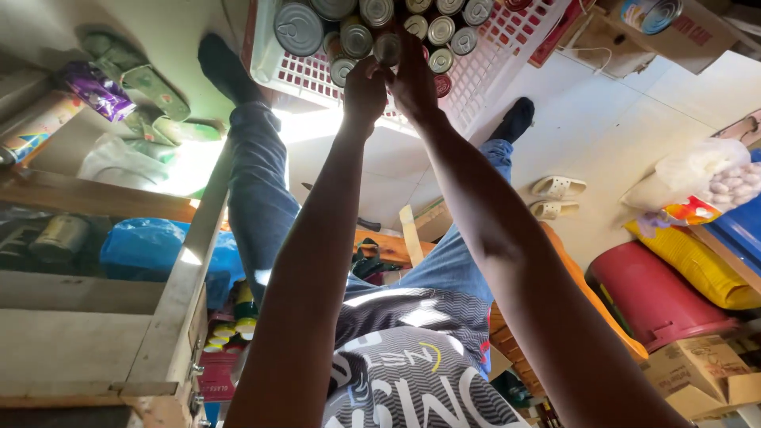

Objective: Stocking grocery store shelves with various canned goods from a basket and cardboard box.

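Note:
I am sitting on the floor with my legs spread. A white plastic basket (495, 67) with red trim lies between my feet, with several silver-topped tin cans (299, 28) standing upright in it. Both arms reach forward to its near edge. My left hand (363, 93) and my right hand (414, 79) close together around one small tin can (388, 47) at the basket's front row. The fingers hide most of that can's side.
A wooden shelf unit (95, 206) stands close on the left, with a blue bag (143, 246), a purple packet (95, 89) and green slippers (139, 75) by it. On the right are pale sandals (557, 188), a red bucket (654, 297), a yellow sack (701, 265) and cardboard boxes (697, 372).

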